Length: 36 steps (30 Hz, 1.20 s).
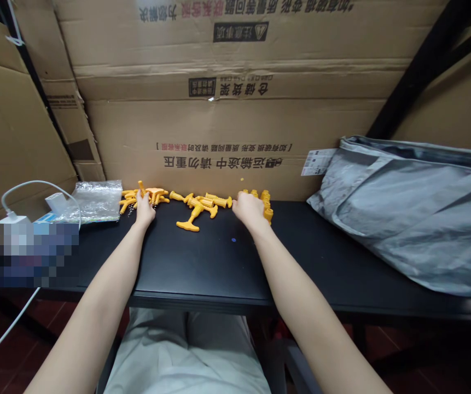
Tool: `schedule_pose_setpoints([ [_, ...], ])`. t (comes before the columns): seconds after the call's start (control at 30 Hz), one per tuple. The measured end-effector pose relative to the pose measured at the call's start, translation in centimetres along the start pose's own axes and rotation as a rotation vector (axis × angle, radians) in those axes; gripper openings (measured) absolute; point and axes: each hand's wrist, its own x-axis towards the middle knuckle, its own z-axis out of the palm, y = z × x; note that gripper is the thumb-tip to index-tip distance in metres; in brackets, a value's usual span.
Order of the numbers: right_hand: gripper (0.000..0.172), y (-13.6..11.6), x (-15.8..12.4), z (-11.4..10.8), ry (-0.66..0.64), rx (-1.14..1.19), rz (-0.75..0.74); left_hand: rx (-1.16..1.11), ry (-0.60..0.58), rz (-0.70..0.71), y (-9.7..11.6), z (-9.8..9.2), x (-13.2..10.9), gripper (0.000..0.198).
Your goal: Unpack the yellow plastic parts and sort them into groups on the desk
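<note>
At the back left of the table, my left hand [145, 209] is closed among a pile of yellow T-handled corkscrews [160, 192]. One yellow handle pokes up at its fingertips, and metal spirals show beside the hand. My right hand [248, 208] has its fingers curled in beside a group of upright yellow sleeves [267, 205]; whatever those fingers hold is hidden. Between the hands lies a loose heap of yellow corkscrews in their sleeves [214, 201]. A corkscrew with its T-handle toward me [188, 225] lies at the front of that heap.
A grey fabric bag [407, 213] fills the right side of the black table [202, 268]. To the left are a clear plastic bag [96, 198], a white charger [13, 232] and its cable. Cardboard walls [227, 120] enclose the back. A small blue dot [233, 239] marks the tabletop.
</note>
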Motion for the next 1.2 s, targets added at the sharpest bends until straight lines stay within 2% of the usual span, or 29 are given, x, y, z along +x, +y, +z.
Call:
schedule_pose_setpoints([
  [0.1, 0.028, -1.8, -0.8, 0.7, 0.016, 0.021, -0.150, 0.048, -0.012, 0.020, -0.1, -0.1, 0.1, 0.058],
  [0.3, 0.024, -4.2, -2.1, 3.7, -0.057, 0.273, -0.664, 0.240, -0.132, -0.053, 0.0, -0.2, 0.2, 0.056],
  [0.4, 0.027, -4.9, -2.3, 5.2, -0.110, 0.371, -0.791, 0.280, -0.150, -0.075, 0.0, -0.1, 0.1, 0.051],
  [0.5, 0.028, -5.2, -2.4, 5.8, -0.172, 0.378, -0.813, 0.279, -0.068, -0.057, 0.4, -0.4, -0.1, 0.047],
  [0.6, 0.026, -5.2, -2.3, 5.7, -0.199, 0.388, -0.779, 0.268, 0.000, 0.056, 1.1, -0.9, -0.5, 0.039],
  [0.7, 0.024, -5.0, -2.2, 5.4, -0.201, 0.388, -0.751, 0.283, -0.084, 0.178, 2.0, -1.2, -1.0, 0.028],
  [0.8, 0.027, -4.9, -2.0, 5.6, -0.192, 0.396, -0.740, 0.321, -0.184, 0.229, 2.4, -1.1, -1.3, 0.024],
  [1.07, 0.048, -4.5, -1.2, 7.0, -0.196, 0.396, -0.815, 0.210, -0.174, 0.178, 1.4, -0.3, -1.3, 0.041],
  [1.2, 0.046, -4.3, -1.1, 6.8, -0.213, 0.417, -0.848, 0.197, -0.181, 0.190, 1.5, -0.3, -1.4, 0.044],
])
